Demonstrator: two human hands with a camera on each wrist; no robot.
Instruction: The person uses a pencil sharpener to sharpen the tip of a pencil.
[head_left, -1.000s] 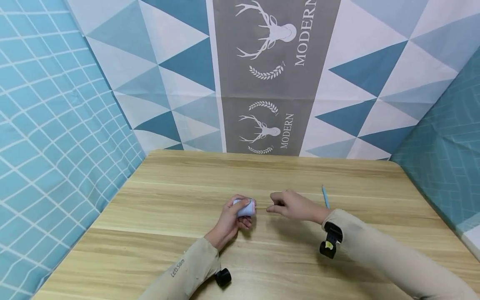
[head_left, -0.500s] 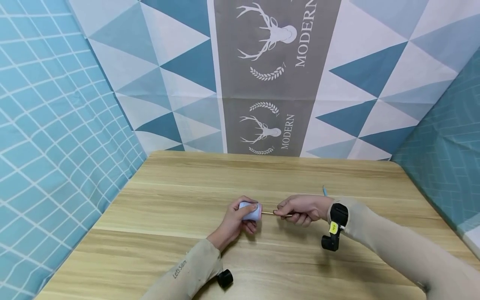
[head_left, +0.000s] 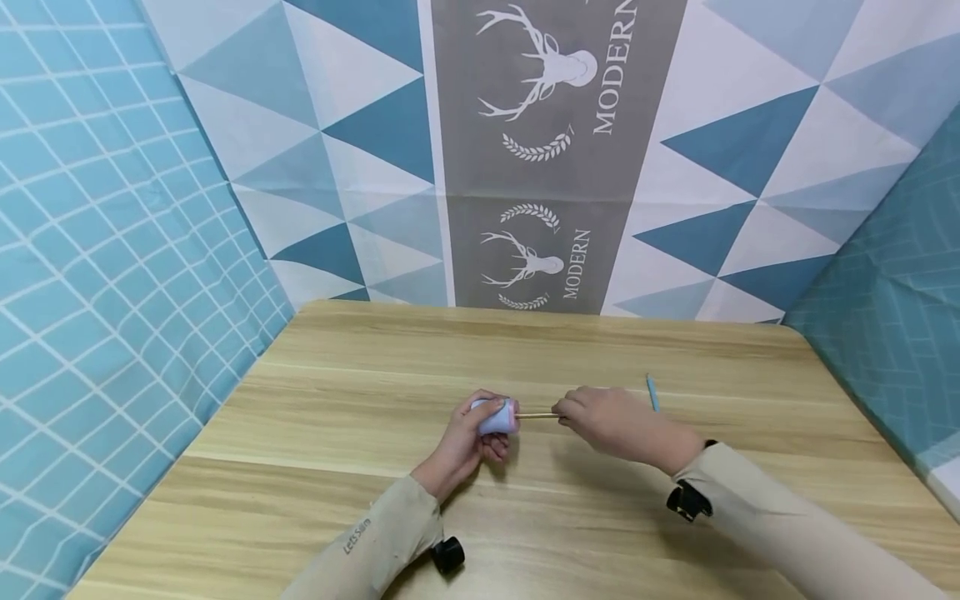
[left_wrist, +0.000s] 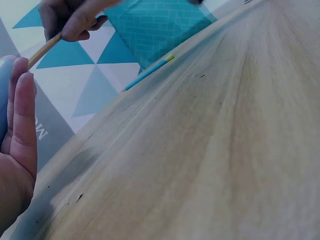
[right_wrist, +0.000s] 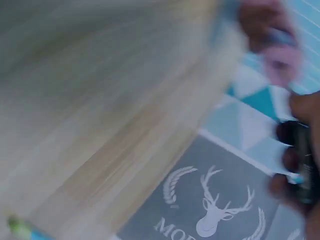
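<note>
My left hand (head_left: 461, 439) grips a small lilac-blue pencil sharpener (head_left: 493, 417) with a pink end, lying sideways above the table. A golden-yellow pencil (head_left: 536, 415) runs from the pink end toward my right hand (head_left: 611, 423). The fingers of that hand pinch the far end of the pencil, its back turned up to the head camera. In the left wrist view the pencil (left_wrist: 46, 50) shows between both hands, while only an edge of the sharpener (left_wrist: 5, 95) is in sight. The right wrist view is blurred; the sharpener's pink end (right_wrist: 282, 62) shows at upper right.
A light blue pencil (head_left: 652, 393) lies on the wooden table (head_left: 360, 367) beyond my right wrist. Patterned cloth walls (head_left: 375, 150) stand behind the table and at both sides.
My right hand turns about the pencil: half a second ago its palm side and curled fingers showed, now its back does. The left hand and sharpener shift only slightly.
</note>
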